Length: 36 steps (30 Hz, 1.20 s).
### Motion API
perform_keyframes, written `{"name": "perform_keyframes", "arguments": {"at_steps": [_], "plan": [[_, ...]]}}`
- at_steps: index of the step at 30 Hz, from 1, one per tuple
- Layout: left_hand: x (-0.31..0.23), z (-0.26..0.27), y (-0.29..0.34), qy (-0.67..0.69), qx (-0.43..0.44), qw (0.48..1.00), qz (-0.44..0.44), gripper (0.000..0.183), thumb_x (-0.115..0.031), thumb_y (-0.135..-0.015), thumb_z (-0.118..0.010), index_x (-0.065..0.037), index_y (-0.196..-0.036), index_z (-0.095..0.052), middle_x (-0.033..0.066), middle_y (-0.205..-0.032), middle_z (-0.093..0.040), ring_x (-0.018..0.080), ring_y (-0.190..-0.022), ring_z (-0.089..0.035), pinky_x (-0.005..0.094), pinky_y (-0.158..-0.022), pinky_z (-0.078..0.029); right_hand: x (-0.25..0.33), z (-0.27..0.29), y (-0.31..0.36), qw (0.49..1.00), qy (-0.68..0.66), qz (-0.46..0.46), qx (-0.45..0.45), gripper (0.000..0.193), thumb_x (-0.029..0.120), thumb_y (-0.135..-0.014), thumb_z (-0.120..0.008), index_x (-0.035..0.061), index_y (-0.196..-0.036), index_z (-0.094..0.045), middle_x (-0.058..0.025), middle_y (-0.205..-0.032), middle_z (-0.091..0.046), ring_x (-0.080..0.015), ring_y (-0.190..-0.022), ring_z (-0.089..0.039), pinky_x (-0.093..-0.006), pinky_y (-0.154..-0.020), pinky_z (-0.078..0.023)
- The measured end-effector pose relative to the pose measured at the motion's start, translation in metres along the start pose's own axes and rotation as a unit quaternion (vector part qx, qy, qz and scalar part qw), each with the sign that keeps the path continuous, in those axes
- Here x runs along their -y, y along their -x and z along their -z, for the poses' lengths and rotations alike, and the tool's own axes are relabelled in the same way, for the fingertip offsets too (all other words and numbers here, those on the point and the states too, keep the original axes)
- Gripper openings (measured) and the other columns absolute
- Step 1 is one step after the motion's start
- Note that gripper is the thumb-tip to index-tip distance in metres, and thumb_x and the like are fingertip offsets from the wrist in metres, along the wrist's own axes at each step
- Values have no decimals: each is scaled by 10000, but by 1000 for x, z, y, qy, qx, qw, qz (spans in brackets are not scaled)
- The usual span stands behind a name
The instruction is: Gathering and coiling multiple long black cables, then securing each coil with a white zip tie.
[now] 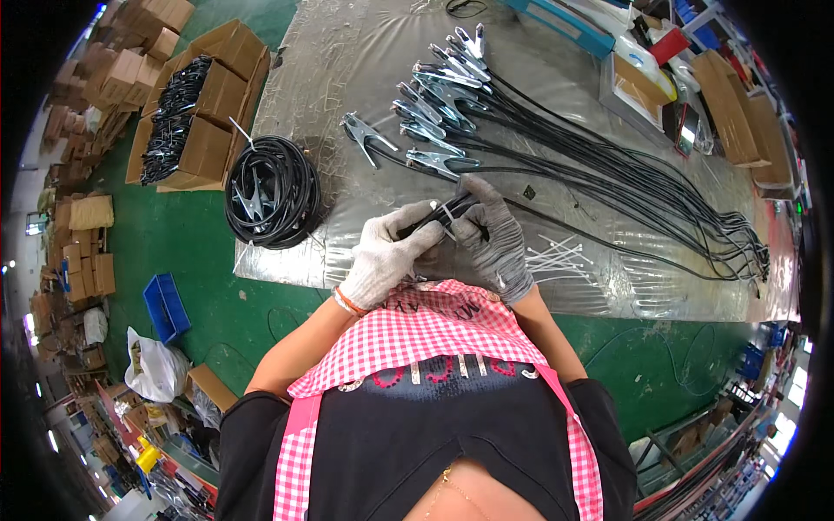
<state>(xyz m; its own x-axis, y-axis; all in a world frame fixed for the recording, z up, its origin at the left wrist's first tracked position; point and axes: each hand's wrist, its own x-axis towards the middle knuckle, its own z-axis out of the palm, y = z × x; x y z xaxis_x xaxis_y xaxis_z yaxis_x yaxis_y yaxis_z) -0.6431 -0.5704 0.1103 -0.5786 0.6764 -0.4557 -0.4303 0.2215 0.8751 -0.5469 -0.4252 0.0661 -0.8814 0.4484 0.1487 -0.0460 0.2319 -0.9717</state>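
In front of my apron, my left hand [382, 256], in a white knit glove with an orange cuff, is closed round a folded bundle of black cable [455, 205]. A white cable tie [447, 214] crosses the bundle between my hands. My right hand [497, 243], in a grey glove, has its fingers curled round the bundle's other side; its fingertips are partly hidden. Just beyond lie metal ground clamps [441, 162], several in a row, with long black cables [599, 182] running right. One clamp [369, 136] sits apart at the left of the row.
Loose white cable ties [560, 258] lie right of my hands. A tied black cable coil [272, 193] rests at the table's left edge. Cardboard boxes [204, 130] with black cables stand beyond it. A blue bin [166, 307] is on the green floor. Cartons [730, 108] crowd the far right.
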Motion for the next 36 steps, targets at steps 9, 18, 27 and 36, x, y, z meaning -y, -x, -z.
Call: {"name": "perform_keyframes", "arguments": {"at_steps": [9,18,27,36], "plan": [[18,1,-7,-6,18,998,-54,338,-108,-901,-614,15,-1214,-588,24,-959,-642,76,-836,-588,223,-732,-495,1,-7,-6,1000,10,6,-11,533,62,-834,-643,118,-1332,-463,-52,-639,-547,-176,-576,-535,-295,-590,-454],[16,-5,-8,21,-16,998,-48,332,-84,-881,-628,19,-1195,-599,29,-918,-635,62,-764,-568,211,-661,-482,5,-2,-8,998,49,32,-35,293,186,-837,-676,95,-1113,-635,-134,-841,-646,-255,-758,-644,-360,-684,-509],[4,4,-11,66,-92,993,-19,372,-103,-869,-652,53,-1198,-577,29,-789,-633,68,-640,-555,215,-578,-452,26,17,17,970,-150,-176,73,288,238,-863,-689,58,-1082,-641,-37,-879,-666,-105,-809,-604,-278,-714,-500],[6,7,-11,43,-48,998,-4,384,-120,-896,-624,38,-1239,-553,53,-941,-660,81,-753,-593,218,-680,-483,0,2,-13,997,33,63,-22,315,95,-773,-730,96,-1083,-674,-73,-858,-663,-206,-766,-648,-294,-711,-520]]}}
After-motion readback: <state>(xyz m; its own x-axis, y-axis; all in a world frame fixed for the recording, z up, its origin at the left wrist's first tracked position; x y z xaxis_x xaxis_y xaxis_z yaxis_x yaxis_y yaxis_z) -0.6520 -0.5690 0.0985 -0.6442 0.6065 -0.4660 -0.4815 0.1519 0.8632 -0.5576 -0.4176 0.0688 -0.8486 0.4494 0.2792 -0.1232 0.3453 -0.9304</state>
